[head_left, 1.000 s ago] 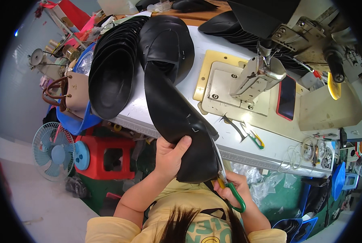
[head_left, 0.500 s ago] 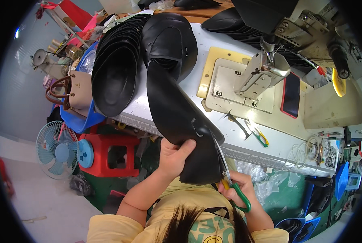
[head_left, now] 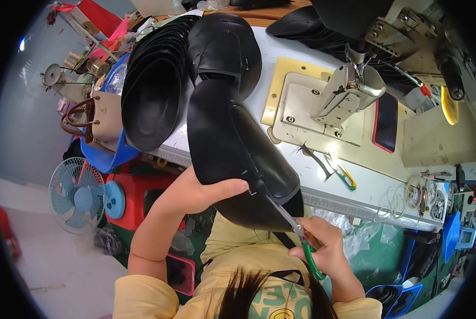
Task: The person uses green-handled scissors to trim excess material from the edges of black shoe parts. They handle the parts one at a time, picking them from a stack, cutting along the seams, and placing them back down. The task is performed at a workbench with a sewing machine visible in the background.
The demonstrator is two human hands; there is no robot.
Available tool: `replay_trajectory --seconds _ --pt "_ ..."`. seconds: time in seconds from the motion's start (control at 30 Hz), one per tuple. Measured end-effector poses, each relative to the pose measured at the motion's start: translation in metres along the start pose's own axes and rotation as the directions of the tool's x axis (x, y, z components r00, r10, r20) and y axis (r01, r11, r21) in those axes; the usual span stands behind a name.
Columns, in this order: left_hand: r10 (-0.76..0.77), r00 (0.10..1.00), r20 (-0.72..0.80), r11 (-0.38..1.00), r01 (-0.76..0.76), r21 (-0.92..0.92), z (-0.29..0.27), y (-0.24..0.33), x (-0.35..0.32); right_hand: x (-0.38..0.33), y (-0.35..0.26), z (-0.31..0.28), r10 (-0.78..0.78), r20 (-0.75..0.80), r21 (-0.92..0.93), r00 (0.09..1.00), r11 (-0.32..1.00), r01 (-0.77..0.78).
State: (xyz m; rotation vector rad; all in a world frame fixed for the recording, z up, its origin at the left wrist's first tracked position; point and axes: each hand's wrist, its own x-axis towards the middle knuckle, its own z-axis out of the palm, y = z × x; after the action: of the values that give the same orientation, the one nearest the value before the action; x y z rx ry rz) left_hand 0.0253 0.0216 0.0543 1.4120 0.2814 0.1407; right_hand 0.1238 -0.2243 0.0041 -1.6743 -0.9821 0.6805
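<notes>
A long black leather-like piece (head_left: 216, 138) with a folded, curved flap stretches from the table edge toward me. My left hand (head_left: 193, 194) is closed around its left side, with the thumb lying on top near a small notched mark. Green-handled scissors (head_left: 313, 261) are in my right hand (head_left: 326, 242), fingers through the handles. Their blades lie along the edge of the flap at the piece's near right; whether they are parted is hard to make out. Beyond the piece stands a stack of similar black pieces (head_left: 224, 45), its top one showing stitched curves and small marks.
More black pieces are stacked at the left (head_left: 153, 106). A sewing machine post (head_left: 349, 90) stands on the table at right, with a phone (head_left: 385, 122) and yellow-green snips (head_left: 346, 178) nearby. A fan (head_left: 82, 196) and red stool (head_left: 126, 199) are at left.
The black piece has swung wider, with its flap now folded over to the right. My left hand has moved left and slightly up along it; the scissors and right hand shifted slightly right.
</notes>
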Motion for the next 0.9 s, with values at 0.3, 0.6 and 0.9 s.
replay_trajectory --seconds 0.3,0.6,0.9 --pt "0.266 0.954 -0.136 0.960 -0.275 -0.055 0.016 -0.025 -0.003 -0.012 0.010 0.002 0.193 0.217 0.545 0.957 0.789 -0.283" --pt "0.363 0.915 -0.174 0.929 -0.369 -0.002 0.021 -0.031 -0.005 -0.011 0.012 0.002 0.176 0.206 0.499 0.963 0.827 -0.258" --pt "0.364 0.923 -0.129 0.931 -0.364 0.019 0.023 -0.034 -0.007 -0.009 0.006 -0.008 0.169 0.205 0.376 0.964 0.896 -0.237"
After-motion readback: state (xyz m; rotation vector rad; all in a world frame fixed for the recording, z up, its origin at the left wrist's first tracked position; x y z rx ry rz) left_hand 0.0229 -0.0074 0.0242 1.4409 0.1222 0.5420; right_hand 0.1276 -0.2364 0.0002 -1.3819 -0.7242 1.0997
